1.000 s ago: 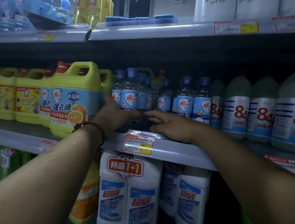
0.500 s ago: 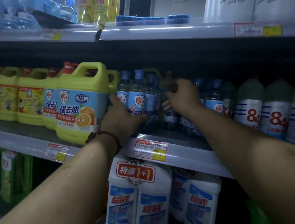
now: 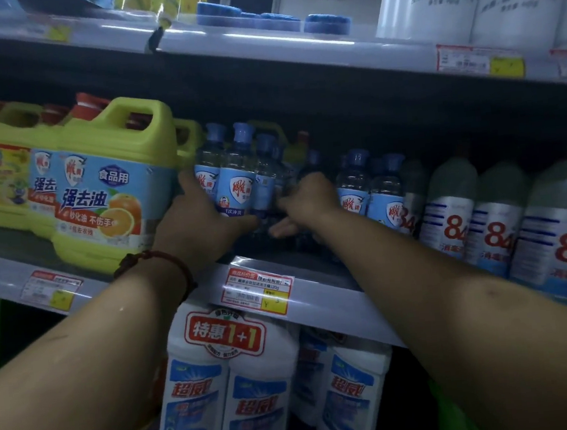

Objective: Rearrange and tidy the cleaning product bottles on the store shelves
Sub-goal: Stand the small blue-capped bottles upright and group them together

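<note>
1. Small blue-capped bottles: we count three caps in the left cluster and two in the right cluster. Further ones stand in shadow between and behind these, and we cannot count them. All stand upright on the middle shelf, between the jugs and the "84" bottles.
2. Yellow-green jugs: one stands at the front and at least two more line up to its left. The rear rows are hidden.
3. "84" bottles: three are in full view on the right, and a fourth is partly covered.
4. White bottles: four stand below the middle shelf, and the front pair is banded with a "1+1" label.
5. Blue discs: three lie on the upper shelf, with two white containers to their right.
6. The left hand, with a red cord bracelet on its wrist, presses against the left cluster. Its thumb is raised beside the front jug and its fingers are stretched along the lower labels.
7. The right hand reaches into the shadowed gap between the clusters with knuckles bent. We cannot tell whether it grips anything.
8. The hands are just beside each other.
9. A price tag sits on the shelf edge. The aisle is dim.
</note>
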`<state>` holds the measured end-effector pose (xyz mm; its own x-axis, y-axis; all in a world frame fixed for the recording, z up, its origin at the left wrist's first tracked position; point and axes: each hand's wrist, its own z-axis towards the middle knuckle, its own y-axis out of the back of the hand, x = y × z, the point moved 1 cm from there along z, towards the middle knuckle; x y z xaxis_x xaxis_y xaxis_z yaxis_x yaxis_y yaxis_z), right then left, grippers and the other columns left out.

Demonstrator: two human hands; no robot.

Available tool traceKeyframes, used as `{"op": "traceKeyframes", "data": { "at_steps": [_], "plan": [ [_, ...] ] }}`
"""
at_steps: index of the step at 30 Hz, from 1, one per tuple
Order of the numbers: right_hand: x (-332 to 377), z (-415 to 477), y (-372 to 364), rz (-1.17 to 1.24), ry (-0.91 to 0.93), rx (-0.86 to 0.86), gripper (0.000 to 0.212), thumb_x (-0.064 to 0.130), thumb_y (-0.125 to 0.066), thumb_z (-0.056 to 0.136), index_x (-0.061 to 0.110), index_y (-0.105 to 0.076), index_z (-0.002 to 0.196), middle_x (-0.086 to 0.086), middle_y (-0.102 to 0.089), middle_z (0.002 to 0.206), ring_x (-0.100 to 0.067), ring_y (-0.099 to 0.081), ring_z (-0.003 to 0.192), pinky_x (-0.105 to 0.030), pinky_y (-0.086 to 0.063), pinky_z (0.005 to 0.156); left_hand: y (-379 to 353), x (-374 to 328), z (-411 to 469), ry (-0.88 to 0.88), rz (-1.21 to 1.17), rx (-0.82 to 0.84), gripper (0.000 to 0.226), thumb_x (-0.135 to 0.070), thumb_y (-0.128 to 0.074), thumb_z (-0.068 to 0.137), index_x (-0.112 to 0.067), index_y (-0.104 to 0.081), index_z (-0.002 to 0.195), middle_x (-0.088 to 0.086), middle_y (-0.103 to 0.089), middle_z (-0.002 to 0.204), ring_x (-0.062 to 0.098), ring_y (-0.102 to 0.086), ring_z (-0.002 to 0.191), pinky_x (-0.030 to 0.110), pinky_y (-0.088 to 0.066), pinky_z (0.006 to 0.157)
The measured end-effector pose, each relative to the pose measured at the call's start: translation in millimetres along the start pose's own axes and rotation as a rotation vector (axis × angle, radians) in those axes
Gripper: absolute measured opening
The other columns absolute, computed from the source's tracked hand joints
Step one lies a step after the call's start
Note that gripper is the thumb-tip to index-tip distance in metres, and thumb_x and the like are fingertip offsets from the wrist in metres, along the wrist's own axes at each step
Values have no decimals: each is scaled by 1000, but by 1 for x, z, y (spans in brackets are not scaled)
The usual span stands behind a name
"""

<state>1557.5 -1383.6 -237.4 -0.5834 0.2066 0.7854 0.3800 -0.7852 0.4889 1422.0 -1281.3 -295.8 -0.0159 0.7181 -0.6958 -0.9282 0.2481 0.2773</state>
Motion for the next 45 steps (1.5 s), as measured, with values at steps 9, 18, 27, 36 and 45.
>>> {"op": "traceKeyframes", "data": {
  "at_steps": [9, 18, 27, 36, 45],
  "plan": [
    [-17, -9, -18, 302, -191, 206, 31, 8, -68, 95, 4, -56, 123, -15, -70, 103, -27, -74, 63, -29, -60, 54, 2, -1, -3, -3, -4, 8, 95, -50, -91, 59, -22, -30, 125, 5, -64, 118, 27, -70, 99, 50, -59, 88],
    [-16, -7, -15, 3, -89, 48, 37, 13, -85, 80, 5, -63, 109, -17, -75, 96, -28, -75, 63, -23, -52, 43, 3, -5, -7, 15, 29, 12, 101, -63, -81, 50, -23, -29, 128, 6, -63, 119, 28, -69, 100, 51, -59, 87],
    [-15, -7, -16, -124, -53, -60, 25, 13, -77, 88, 2, -58, 101, -17, -71, 78, -19, -65, 38, -23, -49, 35, 2, -5, -7, 18, 22, 13, 105, -70, -74, 44, -25, -28, 128, 7, -62, 117, 28, -69, 98, 50, -60, 84],
    [-15, -11, -19, -254, 57, -137, 34, 18, -81, 84, 4, -62, 108, -15, -68, 96, -31, -72, 59, -22, -46, 35, 4, -6, -7, 43, 12, 41, 102, -62, -79, 47, -23, -28, 127, 8, -63, 118, 29, -69, 98, 51, -60, 86],
    [41, -8, 48, -784, 457, -214, 28, 31, -79, 83, 7, -69, 93, -12, -69, 97, -27, -67, 87, -33, -54, 74, 4, -6, -6, 33, 10, 26, 101, -58, -86, 54, -21, -30, 129, 10, -64, 119, 32, -68, 100, 52, -57, 90]
  ]
}}
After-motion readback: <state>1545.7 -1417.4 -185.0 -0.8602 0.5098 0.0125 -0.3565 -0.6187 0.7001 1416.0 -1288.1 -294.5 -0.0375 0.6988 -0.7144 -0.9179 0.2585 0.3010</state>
